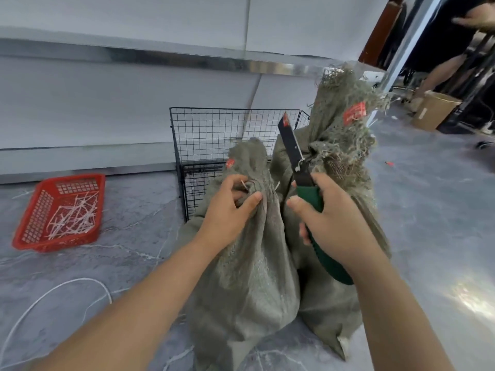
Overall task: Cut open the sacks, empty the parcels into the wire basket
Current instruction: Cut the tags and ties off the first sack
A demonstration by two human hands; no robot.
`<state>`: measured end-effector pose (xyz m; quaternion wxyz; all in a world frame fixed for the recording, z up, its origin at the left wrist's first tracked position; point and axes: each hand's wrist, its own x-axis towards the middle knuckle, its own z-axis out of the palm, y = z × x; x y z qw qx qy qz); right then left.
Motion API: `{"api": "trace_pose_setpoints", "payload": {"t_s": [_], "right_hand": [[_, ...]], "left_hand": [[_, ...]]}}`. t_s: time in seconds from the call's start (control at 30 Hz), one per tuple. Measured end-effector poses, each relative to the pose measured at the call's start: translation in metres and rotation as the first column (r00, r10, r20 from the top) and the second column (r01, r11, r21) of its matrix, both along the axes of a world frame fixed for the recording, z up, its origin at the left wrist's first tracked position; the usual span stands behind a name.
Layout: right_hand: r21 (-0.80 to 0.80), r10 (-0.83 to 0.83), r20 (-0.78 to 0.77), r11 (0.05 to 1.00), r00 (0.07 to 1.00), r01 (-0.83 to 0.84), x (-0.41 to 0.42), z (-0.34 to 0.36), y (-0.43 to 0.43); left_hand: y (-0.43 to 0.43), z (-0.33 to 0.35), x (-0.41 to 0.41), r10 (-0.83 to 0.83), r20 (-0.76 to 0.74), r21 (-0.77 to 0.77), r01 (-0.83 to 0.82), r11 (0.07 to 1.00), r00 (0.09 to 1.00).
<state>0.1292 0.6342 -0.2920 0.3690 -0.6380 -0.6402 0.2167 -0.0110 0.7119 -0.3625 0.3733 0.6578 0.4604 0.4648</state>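
Note:
Two grey-green woven sacks stand on the floor in front of a black wire basket (214, 135). My left hand (230, 207) grips the tied neck of the nearer sack (251, 277), which carries a small red tag. My right hand (334, 223) holds a knife (300, 167) by its green handle, the dark blade pointing up between the two sacks. The taller sack (345, 145) behind it has a frayed top and a red label. No parcels show.
A red plastic crate (34, 228) holding several white cut ties sits on the floor at left. A white cord (53, 287) loops across the grey floor. A cardboard box (434, 111) and another person stand at far right. A pale wall runs behind.

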Motion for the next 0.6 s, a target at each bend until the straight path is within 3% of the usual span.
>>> {"api": "trace_pose_setpoints", "payload": {"t_s": [0.3, 0.53, 0.6], "right_hand": [[0.004, -0.044, 0.116, 0.999, 0.992, 0.044, -0.016, -0.034, 0.014], [0.096, -0.201, 0.106, 0.977, 0.974, 0.191, -0.028, -0.043, 0.019], [0.11, -0.26, 0.062, 0.961, 0.964, 0.253, -0.026, -0.043, 0.02]], "left_hand": [[0.003, -0.001, -0.004, -0.013, 0.051, -0.114, 0.018, 0.993, 0.999], [0.003, 0.008, -0.009, -0.012, -0.01, -0.038, 0.012, 0.999, 1.0], [0.003, 0.015, -0.014, 0.081, 0.062, -0.015, -0.08, 0.997, 0.995]]}}
